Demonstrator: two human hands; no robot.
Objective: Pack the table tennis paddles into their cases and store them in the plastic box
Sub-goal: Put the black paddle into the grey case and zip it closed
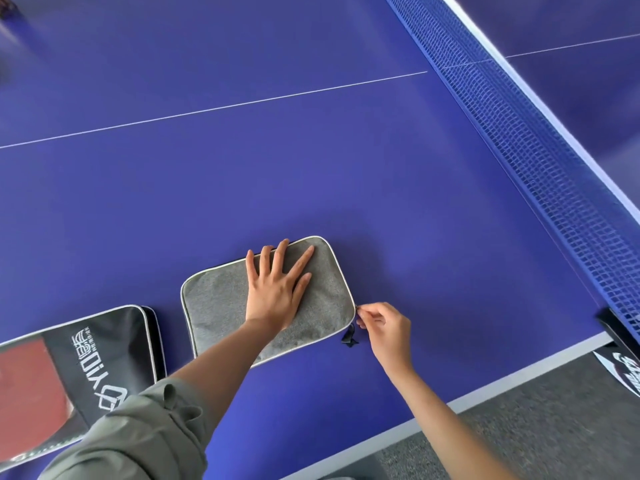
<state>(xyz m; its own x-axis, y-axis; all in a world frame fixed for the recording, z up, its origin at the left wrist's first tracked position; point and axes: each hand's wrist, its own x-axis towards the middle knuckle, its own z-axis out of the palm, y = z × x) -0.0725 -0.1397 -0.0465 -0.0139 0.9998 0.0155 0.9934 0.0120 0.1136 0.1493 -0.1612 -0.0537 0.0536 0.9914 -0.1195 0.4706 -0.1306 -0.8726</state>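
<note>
A grey fabric paddle case (218,306) with white piping lies flat on the blue table near its front edge. My left hand (277,289) presses on top of it with fingers spread and straight. My right hand (384,327) is at the case's right edge, fingertips pinching the zipper pull (357,310); a second dark pull tab (349,337) hangs at the corner below. To the left lies a black case (110,355) with white lettering and a clear window showing a red paddle (31,382) inside.
The blue net (540,161) runs diagonally across the right side, its clamp (620,327) at the table edge. A white centre line (214,107) crosses the table beyond the cases. Grey carpet (519,427) lies below the table's front edge.
</note>
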